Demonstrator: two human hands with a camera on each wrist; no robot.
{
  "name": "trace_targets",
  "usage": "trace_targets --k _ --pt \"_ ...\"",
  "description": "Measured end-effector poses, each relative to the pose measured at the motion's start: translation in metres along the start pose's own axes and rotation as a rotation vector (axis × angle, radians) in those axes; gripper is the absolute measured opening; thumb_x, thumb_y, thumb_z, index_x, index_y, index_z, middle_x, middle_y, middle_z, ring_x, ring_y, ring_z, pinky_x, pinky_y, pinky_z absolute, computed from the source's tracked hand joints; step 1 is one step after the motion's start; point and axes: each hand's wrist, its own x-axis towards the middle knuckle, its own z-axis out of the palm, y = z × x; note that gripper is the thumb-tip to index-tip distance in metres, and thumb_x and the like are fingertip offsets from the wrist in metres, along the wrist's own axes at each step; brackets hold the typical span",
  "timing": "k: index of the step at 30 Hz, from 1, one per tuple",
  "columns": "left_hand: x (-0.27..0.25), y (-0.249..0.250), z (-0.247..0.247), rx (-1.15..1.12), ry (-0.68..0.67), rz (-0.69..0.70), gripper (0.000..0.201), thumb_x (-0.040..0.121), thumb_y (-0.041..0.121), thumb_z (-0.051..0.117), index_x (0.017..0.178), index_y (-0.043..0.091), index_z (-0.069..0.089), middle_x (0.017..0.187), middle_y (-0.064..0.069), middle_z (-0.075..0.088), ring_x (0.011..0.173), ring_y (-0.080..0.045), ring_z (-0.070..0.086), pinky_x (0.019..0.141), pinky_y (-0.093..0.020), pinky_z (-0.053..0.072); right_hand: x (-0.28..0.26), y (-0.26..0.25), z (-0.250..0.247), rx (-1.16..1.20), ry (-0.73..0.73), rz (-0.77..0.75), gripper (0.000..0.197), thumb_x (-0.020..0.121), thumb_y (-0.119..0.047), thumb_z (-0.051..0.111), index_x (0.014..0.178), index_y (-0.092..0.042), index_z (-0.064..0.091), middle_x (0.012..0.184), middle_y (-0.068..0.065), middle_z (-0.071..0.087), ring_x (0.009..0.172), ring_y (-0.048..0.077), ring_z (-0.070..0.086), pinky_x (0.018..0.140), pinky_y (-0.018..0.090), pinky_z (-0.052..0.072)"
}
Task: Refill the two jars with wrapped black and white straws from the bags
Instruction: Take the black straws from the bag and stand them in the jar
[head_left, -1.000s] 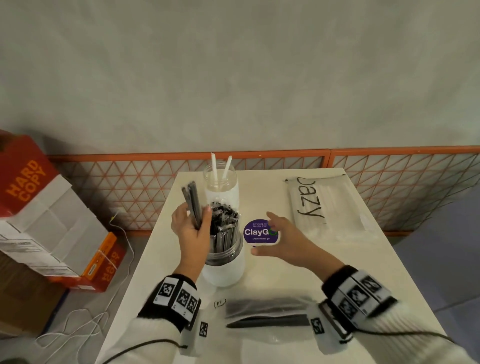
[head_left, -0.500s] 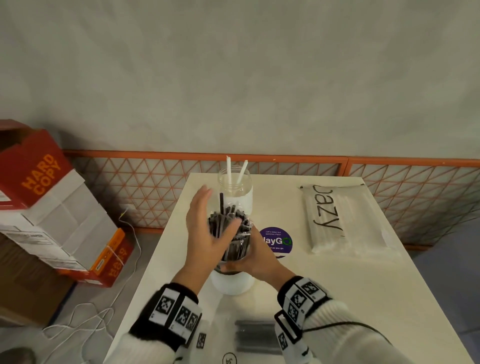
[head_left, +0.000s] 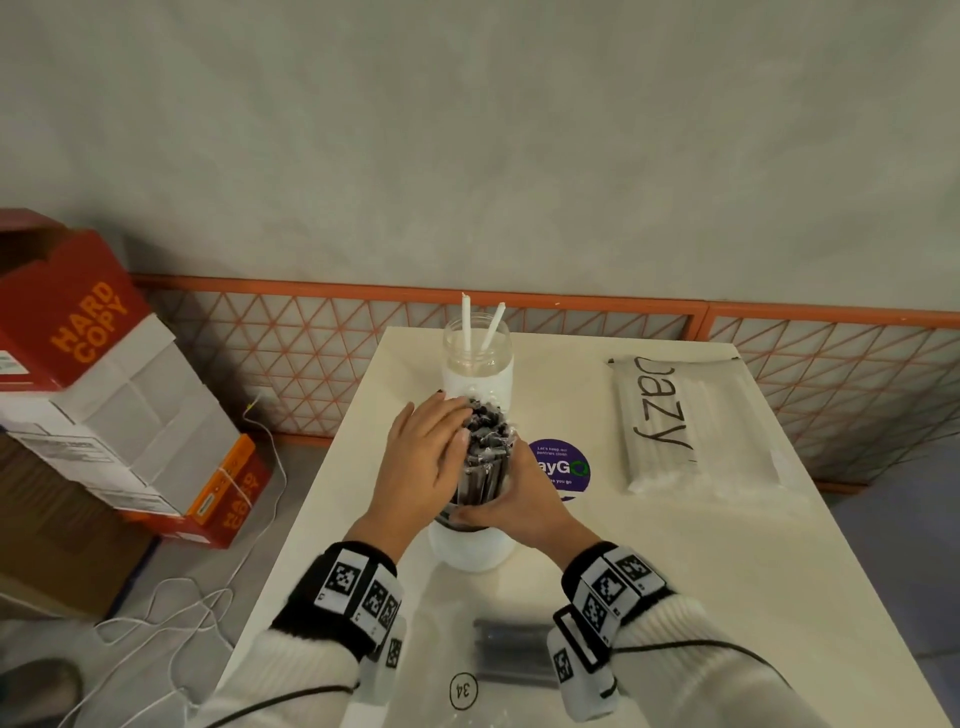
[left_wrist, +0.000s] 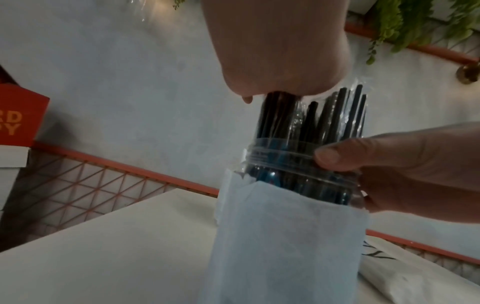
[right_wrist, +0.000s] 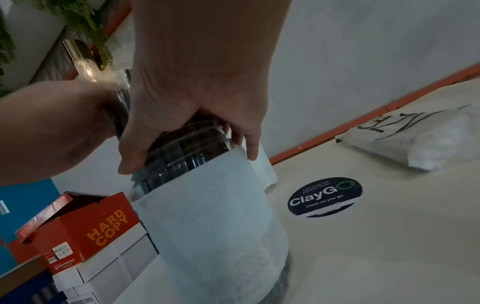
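Observation:
The near jar (head_left: 470, 545), wrapped in white paper, stands on the table packed with wrapped black straws (head_left: 485, 447). My left hand (head_left: 431, 452) lies flat on the straw tops, fingers straight, pressing them; in the left wrist view the palm (left_wrist: 280, 51) covers the straws (left_wrist: 337, 115). My right hand (head_left: 511, 514) grips the jar's clear threaded neck, thumb (left_wrist: 335, 158) in front and fingers (right_wrist: 249, 144) behind. The far jar (head_left: 478, 364) holds two white straws. A bag of white straws (head_left: 675, 431) lies at the right, a bag of black straws (head_left: 509, 649) near me.
A round purple sticker (head_left: 563, 467) is on the white table (head_left: 675, 571) right of the near jar. An orange mesh fence (head_left: 311, 353) runs behind the table. Red paper boxes (head_left: 104, 389) and loose white cords (head_left: 156, 613) are on the floor at the left.
My left hand put its bunch of black straws into the near jar and has come down flat on the tops. My right hand moved from over the sticker to the jar's neck.

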Motion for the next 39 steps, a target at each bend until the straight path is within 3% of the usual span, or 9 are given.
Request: trace_targets --k 4,8,14,17,20,23,30,35,39 --pt "0.001 0.014 0.003 0.134 -0.140 0.039 0.061 0.088 0.063 0.037 0.137 0.028 0.047 0.146 -0.005 0.040 0.137 -0.026 0.028 0.113 -0.046 0.023 0.006 0.009 0.006 -0.058 -0.011 0.018 0.089 0.048 -0.029 0.093 0.122 -0.035 0.044 0.119 -0.008 0.055 0.112 0.007 0.056 0.093 0.033 0.051" --pt "-0.002 0.011 0.009 0.212 -0.186 -0.012 0.049 0.094 0.043 0.030 0.140 0.029 0.043 0.151 -0.001 0.035 0.142 -0.023 0.022 0.114 -0.052 0.021 0.003 0.008 0.004 -0.114 -0.022 0.023 0.085 0.054 -0.029 0.090 0.122 -0.028 0.040 0.119 -0.008 0.048 0.112 0.012 0.050 0.094 0.027 0.045" --pt "-0.008 0.023 -0.003 0.108 -0.116 0.000 0.071 0.085 0.066 0.037 0.143 0.025 0.034 0.155 -0.007 0.024 0.144 -0.025 0.012 0.117 -0.044 0.000 -0.003 -0.002 -0.010 -0.196 -0.079 0.060 0.123 0.045 -0.054 0.089 0.144 -0.035 0.018 0.142 -0.008 0.043 0.130 0.015 0.043 0.108 0.038 0.039" --pt "-0.019 0.044 -0.011 0.027 0.101 0.126 0.049 0.088 0.045 0.052 0.128 0.017 0.049 0.141 -0.010 0.040 0.134 -0.026 0.032 0.115 -0.039 0.017 -0.023 -0.009 -0.038 -0.436 -0.135 0.156 0.118 0.062 -0.048 0.083 0.150 -0.018 0.010 0.155 0.001 0.025 0.141 0.019 0.026 0.114 0.031 0.024" --pt "-0.046 0.062 -0.008 -0.067 0.116 0.247 0.023 0.088 0.029 0.057 0.105 0.014 0.060 0.117 -0.006 0.054 0.110 -0.021 0.049 0.096 -0.034 0.040 -0.053 -0.003 -0.071 -0.598 -0.094 0.170 0.086 0.075 -0.044 0.075 0.146 -0.021 0.030 0.149 0.000 0.038 0.134 0.018 0.038 0.108 0.028 0.032" --pt "-0.082 0.068 0.005 -0.210 -0.246 0.297 0.031 0.090 0.044 0.057 0.096 0.015 0.066 0.101 0.002 0.058 0.096 -0.014 0.052 0.082 -0.034 0.044 -0.092 0.004 -0.099 -0.557 0.000 0.190 0.048 0.081 -0.037 0.071 0.126 -0.027 0.057 0.128 -0.006 0.058 0.114 0.010 0.054 0.091 0.017 0.038" --pt "-0.141 0.063 0.034 -0.088 -0.962 0.260 0.087 0.064 0.073 0.062 0.137 0.032 0.037 0.141 0.010 0.027 0.133 -0.005 0.017 0.116 -0.026 0.004 -0.179 0.032 -0.137 -0.467 0.095 0.204 0.025 0.077 -0.047 0.068 0.101 -0.040 0.067 0.107 -0.022 0.064 0.100 -0.004 0.059 0.091 0.020 0.047" --pt "-0.135 0.063 0.044 -0.183 -0.795 0.225 0.025 0.083 0.039 0.054 0.104 0.026 0.061 0.103 0.010 0.058 0.097 -0.010 0.055 0.085 -0.031 0.046 -0.219 0.046 -0.141 -0.432 -0.161 0.237 0.069 0.060 -0.069 0.073 0.122 -0.050 0.050 0.127 -0.028 0.044 0.117 -0.006 0.046 0.095 0.010 0.036" --pt "-0.113 0.074 0.042 -0.296 -0.695 0.079 0.039 0.092 0.053 0.045 0.086 0.021 0.065 0.080 0.009 0.061 0.075 -0.007 0.058 0.069 -0.028 0.048 -0.223 0.057 -0.137 -0.515 -0.017 0.239 0.049 0.073 -0.047 0.075 0.114 -0.053 0.049 0.123 -0.020 0.046 0.110 -0.004 0.049 0.085 -0.003 0.032"
